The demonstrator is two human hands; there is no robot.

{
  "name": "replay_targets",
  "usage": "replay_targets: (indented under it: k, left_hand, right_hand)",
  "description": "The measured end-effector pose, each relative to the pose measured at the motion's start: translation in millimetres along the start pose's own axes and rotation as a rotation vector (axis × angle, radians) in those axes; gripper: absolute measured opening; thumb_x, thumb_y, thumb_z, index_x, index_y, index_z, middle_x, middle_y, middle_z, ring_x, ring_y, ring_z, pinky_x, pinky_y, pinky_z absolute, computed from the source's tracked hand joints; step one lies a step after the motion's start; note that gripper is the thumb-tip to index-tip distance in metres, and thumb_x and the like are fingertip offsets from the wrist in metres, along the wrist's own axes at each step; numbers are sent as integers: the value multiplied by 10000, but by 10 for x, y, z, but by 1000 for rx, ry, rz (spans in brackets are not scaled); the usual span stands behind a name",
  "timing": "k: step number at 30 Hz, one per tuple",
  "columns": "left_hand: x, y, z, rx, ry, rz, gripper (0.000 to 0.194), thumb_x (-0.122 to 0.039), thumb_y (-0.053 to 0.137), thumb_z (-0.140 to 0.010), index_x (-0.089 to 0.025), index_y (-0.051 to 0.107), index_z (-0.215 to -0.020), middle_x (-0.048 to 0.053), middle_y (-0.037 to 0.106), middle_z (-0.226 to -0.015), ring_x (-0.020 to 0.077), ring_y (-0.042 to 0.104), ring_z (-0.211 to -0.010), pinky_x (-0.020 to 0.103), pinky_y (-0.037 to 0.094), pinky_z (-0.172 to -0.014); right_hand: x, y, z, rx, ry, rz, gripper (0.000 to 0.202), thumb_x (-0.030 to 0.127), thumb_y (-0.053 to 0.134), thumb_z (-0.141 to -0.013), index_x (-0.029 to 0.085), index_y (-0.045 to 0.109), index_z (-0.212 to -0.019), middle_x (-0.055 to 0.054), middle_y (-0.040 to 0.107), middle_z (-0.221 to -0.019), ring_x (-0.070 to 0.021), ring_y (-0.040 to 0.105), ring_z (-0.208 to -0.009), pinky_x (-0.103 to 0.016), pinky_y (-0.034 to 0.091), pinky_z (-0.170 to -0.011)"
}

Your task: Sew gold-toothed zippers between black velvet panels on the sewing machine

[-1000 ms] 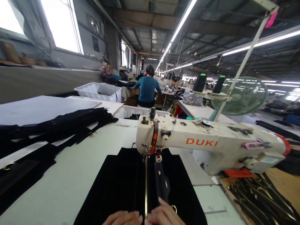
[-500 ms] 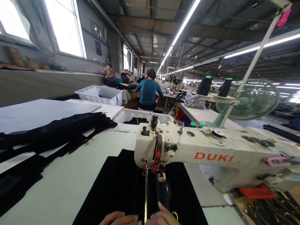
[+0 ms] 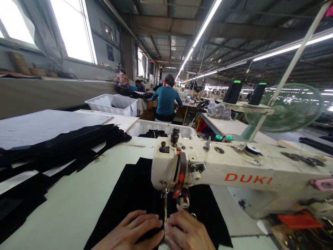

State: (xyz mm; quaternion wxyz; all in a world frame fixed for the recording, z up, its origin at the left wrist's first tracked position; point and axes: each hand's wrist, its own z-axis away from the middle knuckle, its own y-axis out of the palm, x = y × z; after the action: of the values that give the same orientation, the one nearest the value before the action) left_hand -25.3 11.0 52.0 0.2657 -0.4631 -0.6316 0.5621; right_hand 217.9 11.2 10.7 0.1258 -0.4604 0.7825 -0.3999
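A black fabric piece (image 3: 125, 194) lies under the head of a white sewing machine (image 3: 203, 173). A narrow gold zipper (image 3: 165, 206) runs straight from beneath the needle area towards me. Left of it, my left hand (image 3: 135, 229) rests with extended fingers on the fabric, thumb apart from them. My right hand (image 3: 186, 229) is on the other side, its bent fingers closed together at the zipper's edge. Beside the right hand a small gold ring (image 3: 194, 216) shows. The fingertips of both hands almost meet; the zipper's near end is hidden by them.
Stacked black fabric pieces (image 3: 65, 152) lie on the left of the table. White plastic bins (image 3: 111, 104) stand ahead. A co-worker in a teal top (image 3: 166, 100) sits farther off, facing away. Thread cones (image 3: 232, 93) and a green fan (image 3: 283, 107) are at right.
Both hands have moved forward, closer to the needle, and more of them shows. The fabric appears farther under the machine head. The view has shifted slightly.
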Motion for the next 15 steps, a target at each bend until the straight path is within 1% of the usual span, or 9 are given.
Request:
replay_targets:
  k: [3, 5, 8, 10, 12, 14, 15]
  left_hand:
    - [117, 127, 12, -76, -25, 1, 572, -117, 537, -999, -384, 409, -1489, -1, 620, -1377, 216, 595, -1248, 361, 423, -1100]
    - [166, 131, 3, -106, -45, 19, 632, -173, 604, -965, -376, 368, -1516, 14, 591, -1410, 248, 580, -1263, 397, 419, -1103]
    - [177, -20, -33, -114, 11, 49, 757, -344, 710, -898, -357, 318, -1545, 38, 564, -1438, 284, 591, -1248, 422, 438, -1088]
    - [156, -138, -51, -103, -8, 21, 785, -441, 739, -867, -347, 342, -1538, 49, 559, -1443, 301, 585, -1254, 434, 467, -1067]
    - [130, -198, -53, -82, -88, -42, 788, -470, 756, -849, -343, 372, -1525, 57, 544, -1455, 330, 563, -1277, 456, 508, -1025]
    - [115, -192, -46, -57, -141, -98, 789, -434, 767, -843, -346, 376, -1522, 64, 524, -1472, 358, 549, -1287, 479, 544, -977]
    - [113, -174, -42, -53, -146, -108, 796, -416, 772, -838, -344, 373, -1523, 67, 519, -1476, 366, 549, -1285, 488, 551, -965]
  right_hand:
    - [-30, -32, -99, -21, 40, -15, 76, 169, 624, -924, 220, 679, -917, -2, 724, -817, -152, 695, -727, -230, 597, -766]
    - [-56, -44, -148, -15, 56, -15, 103, 151, 603, -925, 218, 682, -924, -12, 736, -854, -163, 702, -755, -216, 586, -691]
    - [-99, -52, -204, 35, 79, -15, 127, 116, 607, -911, 216, 680, -938, -19, 745, -910, -172, 708, -817, -235, 576, -735]
    - [-122, -55, -230, 58, 114, -23, 144, 95, 630, -889, 218, 682, -945, -19, 742, -939, -180, 708, -864, -247, 570, -769]
    - [-133, -60, -246, 68, 175, -44, 183, 78, 654, -860, 227, 690, -961, -17, 736, -968, -194, 702, -917, -267, 566, -805]
    - [-132, -70, -257, 65, 261, -70, 227, 79, 687, -831, 239, 698, -992, -22, 723, -1011, -211, 690, -963, -300, 560, -851]
    - [-130, -75, -261, 58, 311, -80, 244, 85, 705, -816, 245, 700, -1001, -28, 713, -1035, -219, 684, -979, -315, 559, -863]
